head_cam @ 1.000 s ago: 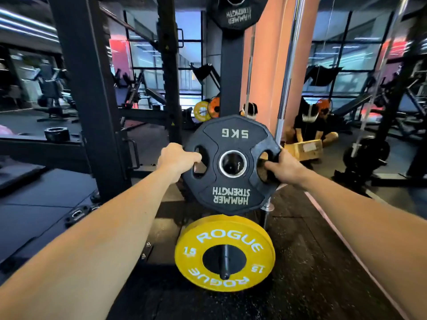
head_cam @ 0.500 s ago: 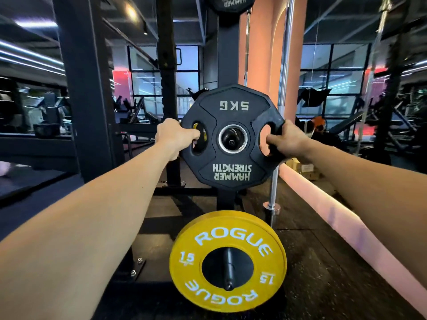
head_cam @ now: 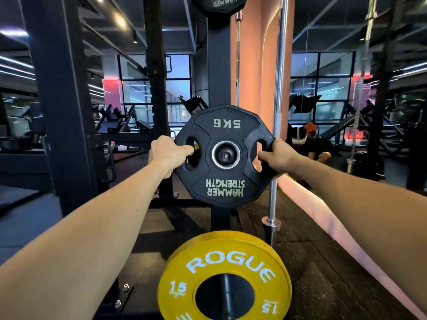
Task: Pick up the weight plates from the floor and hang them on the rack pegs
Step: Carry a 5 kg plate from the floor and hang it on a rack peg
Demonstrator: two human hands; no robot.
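Note:
A black 5 kg Hammer Strength plate (head_cam: 225,183) is held upside down in front of the rack's central upright (head_cam: 218,72). My left hand (head_cam: 167,153) grips its left handle slot and my right hand (head_cam: 276,155) grips its right slot. The end of a rack peg (head_cam: 225,156) shows inside the plate's steel-ringed centre hole. Below, a yellow 15 kg Rogue plate (head_cam: 225,262) hangs on a lower peg (head_cam: 227,296). Another black Hammer plate (head_cam: 219,4) hangs at the top of the upright.
A steel barbell (head_cam: 278,107) stands upright just right of the plate, its collar near the floor. Black rack posts (head_cam: 59,100) rise on the left. A person (head_cam: 307,144) sits on the floor at the back right. Dark rubber flooring lies all around.
Both hands have lifted the 5 kg plate from low by the yellow plate up to the peg, and the peg's end now fills its centre hole. The view has tilted upward.

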